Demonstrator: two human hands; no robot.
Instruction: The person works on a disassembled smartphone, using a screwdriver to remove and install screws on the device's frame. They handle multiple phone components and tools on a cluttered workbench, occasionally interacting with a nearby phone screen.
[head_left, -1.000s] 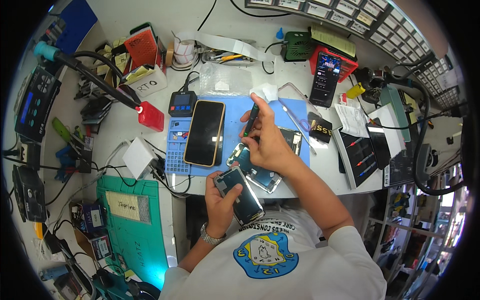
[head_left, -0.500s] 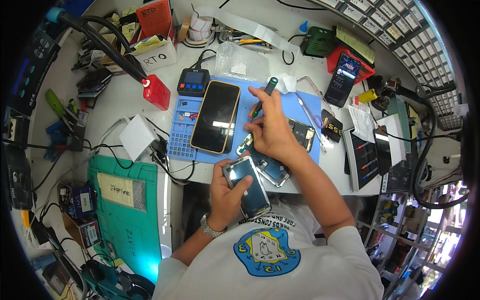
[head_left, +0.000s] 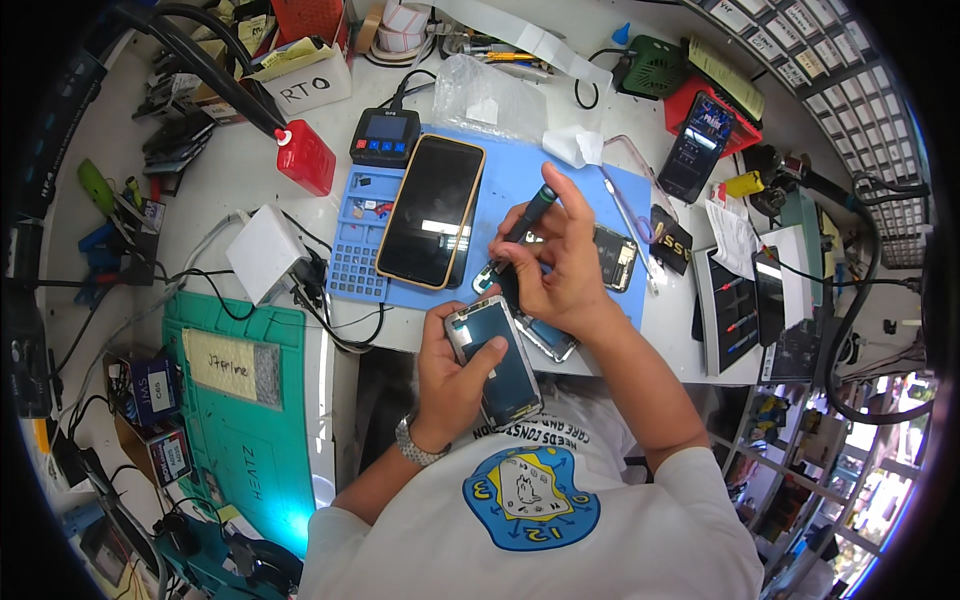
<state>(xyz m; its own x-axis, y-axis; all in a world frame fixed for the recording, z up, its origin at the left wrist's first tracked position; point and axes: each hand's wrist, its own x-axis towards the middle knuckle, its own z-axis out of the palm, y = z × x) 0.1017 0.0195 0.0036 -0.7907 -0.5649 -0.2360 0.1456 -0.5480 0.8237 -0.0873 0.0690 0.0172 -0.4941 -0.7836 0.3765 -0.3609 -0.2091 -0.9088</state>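
My left hand (head_left: pixel 448 388) grips a phone screen panel (head_left: pixel 512 385) with its blue-black back up, the thumb lying across it. In my right hand (head_left: pixel 568 275), thumb and fingers pinch a screwdriver (head_left: pixel 536 212) with a dark green handle, slanting down toward the panel's upper end. Its tip is hard to make out. Under and beyond the right hand lie an opened phone (head_left: pixel 617 262) with bare inner parts and another dark phone part (head_left: pixel 548 342), both partly hidden. A phone with a gold-coloured edge (head_left: pixel 432 212) rests left of the hands on a blue work mat (head_left: pixel 408 318).
A small black device with a screen (head_left: pixel 385 136) and a red bottle (head_left: pixel 305 160) stand at the far left. Bubble wrap (head_left: pixel 490 95) lies at the back. On the right are a propped phone (head_left: pixel 697 148) and a tray of screwdrivers (head_left: pixel 728 310). A green mat (head_left: pixel 245 440) lies left.
My right hand has come down nearer to the screen panel with the screwdriver, its fingers now lower round the handle. The left hand keeps its hold. The whole view has shifted slightly.
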